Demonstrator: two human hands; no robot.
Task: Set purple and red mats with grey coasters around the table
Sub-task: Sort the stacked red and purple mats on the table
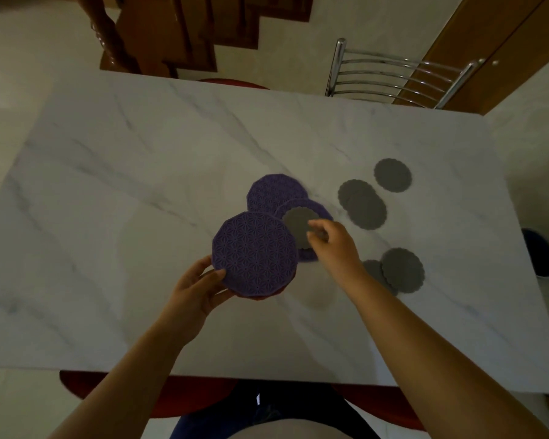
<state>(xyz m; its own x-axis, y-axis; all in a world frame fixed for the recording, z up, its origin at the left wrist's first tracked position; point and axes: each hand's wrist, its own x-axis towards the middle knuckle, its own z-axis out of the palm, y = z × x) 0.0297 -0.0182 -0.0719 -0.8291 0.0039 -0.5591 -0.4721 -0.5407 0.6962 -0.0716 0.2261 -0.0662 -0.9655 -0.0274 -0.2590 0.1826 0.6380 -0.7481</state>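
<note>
Mid-frame, my left hand [197, 286] grips the mats [255, 253] by their near rim while my right hand [333, 245] pinches a coaster [297, 224] by its edge; both look light, thin and bendy, so rim holds seem best.

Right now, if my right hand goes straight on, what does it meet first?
The grey coaster on the middle purple mat. Your right hand points up-left, and its fingertips are at the coaster's edge, perhaps touching it.
</note>
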